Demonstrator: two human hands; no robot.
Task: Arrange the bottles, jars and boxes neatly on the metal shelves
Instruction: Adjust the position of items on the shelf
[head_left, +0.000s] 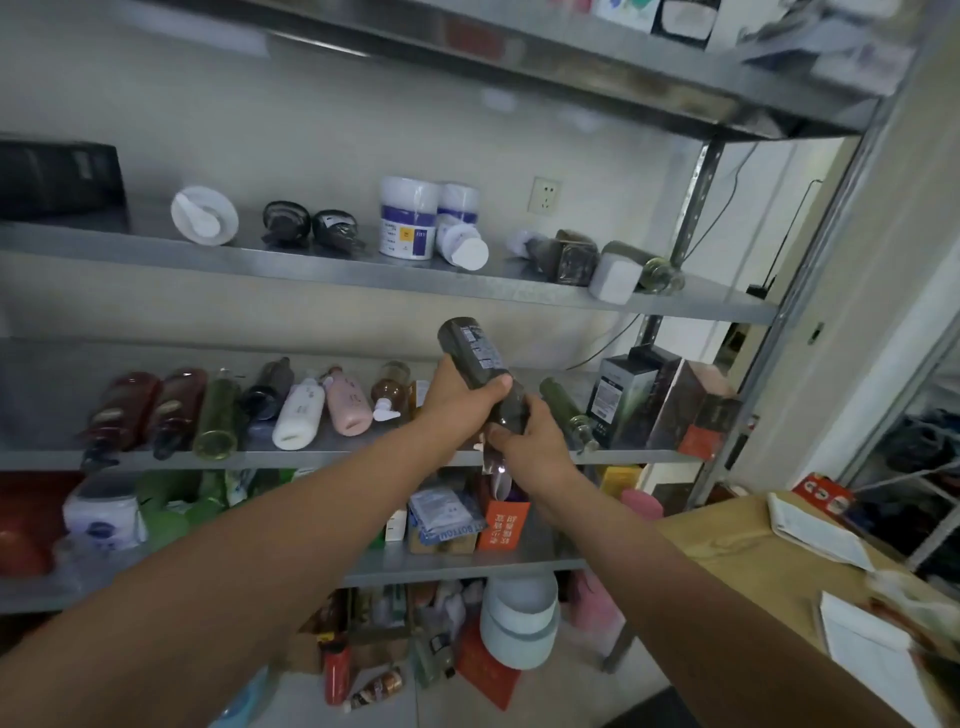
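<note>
- The left hand (457, 400) was wrapped round the middle of a dark bottle (480, 366).
- The right hand (524, 436) pinched the bottle's low end, where the cap seemed to be.
- The bottle was tilted in the air, just in front of the middle shelf (363, 452).
- Behind it was a gap, between a brown bottle (390, 389) and a green bottle (563, 410).
- A good way would be to hold on with both hands and slide the bottle into that gap, in line with the row lying there.
- It should go slowly, so the others would not roll.
</note>
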